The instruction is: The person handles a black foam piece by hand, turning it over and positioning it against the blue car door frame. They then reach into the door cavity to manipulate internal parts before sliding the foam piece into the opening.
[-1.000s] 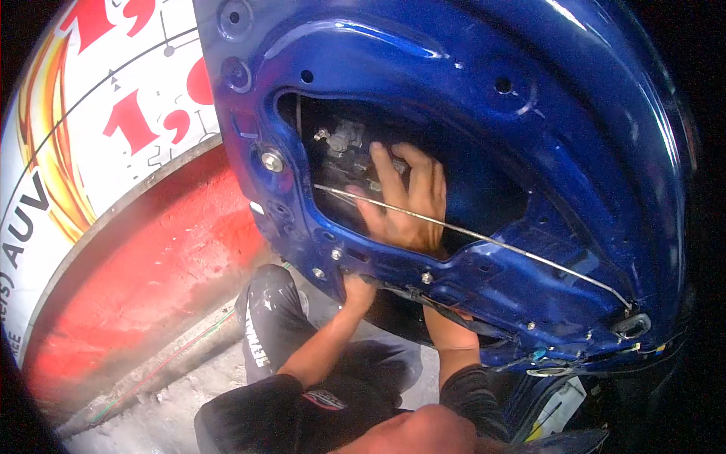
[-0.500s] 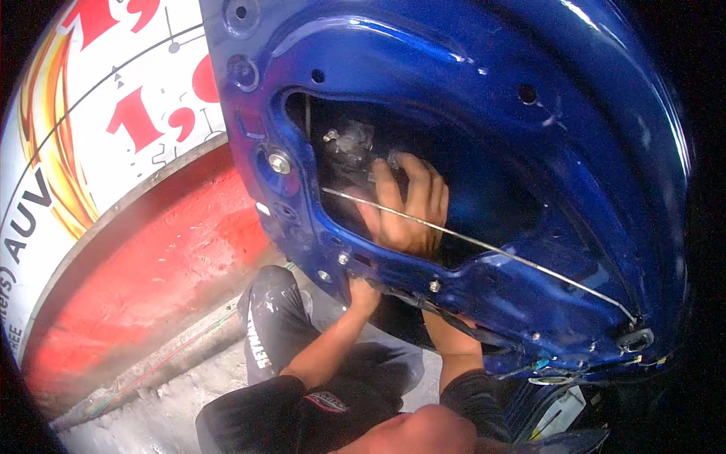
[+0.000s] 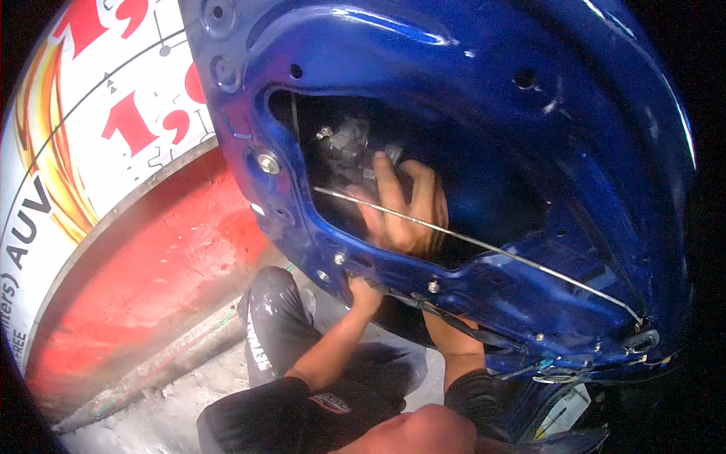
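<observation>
A blue metal vehicle door (image 3: 484, 121) with a large cut-out fills much of the view. My right hand (image 3: 404, 204) is inside the cut-out, its forearm coming up from beneath the door. Its index finger is stretched up and the others are bent, with fingertips at a dark mechanism (image 3: 349, 144) that has greyish plastic pieces. What lies under the fingers is partly hidden. A thin metal rod (image 3: 484, 247) crosses in front of this hand. My left hand (image 3: 364, 291) is closed at the door's lower edge, with its fingertips hidden.
On the left stands a round white-and-red printed panel (image 3: 151, 113) with a red inner surface (image 3: 174, 250). Bolts (image 3: 433, 287) and wiring (image 3: 544, 367) sit along the door's lower edge. Below are my bent knee (image 3: 272, 295) and the pale rough ground (image 3: 151, 408).
The view has shifted slightly, so the door sits a little further left at its upper part. My right index finger is straighter and the middle finger more bent. My left hand stays put.
</observation>
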The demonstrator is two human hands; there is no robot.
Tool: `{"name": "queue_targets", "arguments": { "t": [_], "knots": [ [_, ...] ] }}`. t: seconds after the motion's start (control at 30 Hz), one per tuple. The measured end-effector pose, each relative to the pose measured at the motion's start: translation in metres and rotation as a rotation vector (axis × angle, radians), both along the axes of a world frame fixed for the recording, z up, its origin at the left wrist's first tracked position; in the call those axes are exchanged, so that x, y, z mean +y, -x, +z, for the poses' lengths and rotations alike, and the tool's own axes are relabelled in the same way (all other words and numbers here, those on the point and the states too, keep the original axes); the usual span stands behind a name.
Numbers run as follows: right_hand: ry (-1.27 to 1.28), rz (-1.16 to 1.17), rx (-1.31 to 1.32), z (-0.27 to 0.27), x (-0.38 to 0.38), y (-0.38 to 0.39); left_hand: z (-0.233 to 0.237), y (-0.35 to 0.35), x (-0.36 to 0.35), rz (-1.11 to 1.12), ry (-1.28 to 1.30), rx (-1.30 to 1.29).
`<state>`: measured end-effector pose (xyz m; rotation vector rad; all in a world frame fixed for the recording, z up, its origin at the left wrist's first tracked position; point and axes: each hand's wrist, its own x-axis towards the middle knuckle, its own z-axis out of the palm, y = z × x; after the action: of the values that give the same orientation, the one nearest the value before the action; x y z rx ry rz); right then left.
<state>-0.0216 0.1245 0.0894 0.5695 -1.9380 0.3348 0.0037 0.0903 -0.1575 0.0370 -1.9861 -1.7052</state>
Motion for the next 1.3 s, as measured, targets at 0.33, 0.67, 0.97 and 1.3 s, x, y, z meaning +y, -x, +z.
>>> {"name": "queue_targets", "arguments": {
  "t": [0.33,0.67,0.97,1.3],
  "knots": [
    [0.325,0.232,-0.258,-0.026,0.02,-0.012,-0.009,0.006,-0.009,-0.02,0.305,-0.067],
    [0.09,-0.327,-0.431,-0.156,0.097,-0.078,0.065,-0.001,-0.007,0.229,0.026,0.111],
    [0.271,-0.218,-0.645,-0.196,0.093,-0.1,0.025,0.01,-0.017,0.232,0.305,0.135],
    [0.378,-0.122,-1.055,-0.235,0.098,-0.113,0.005,0.001,-0.014,0.05,0.263,-0.038]
  ]
}}
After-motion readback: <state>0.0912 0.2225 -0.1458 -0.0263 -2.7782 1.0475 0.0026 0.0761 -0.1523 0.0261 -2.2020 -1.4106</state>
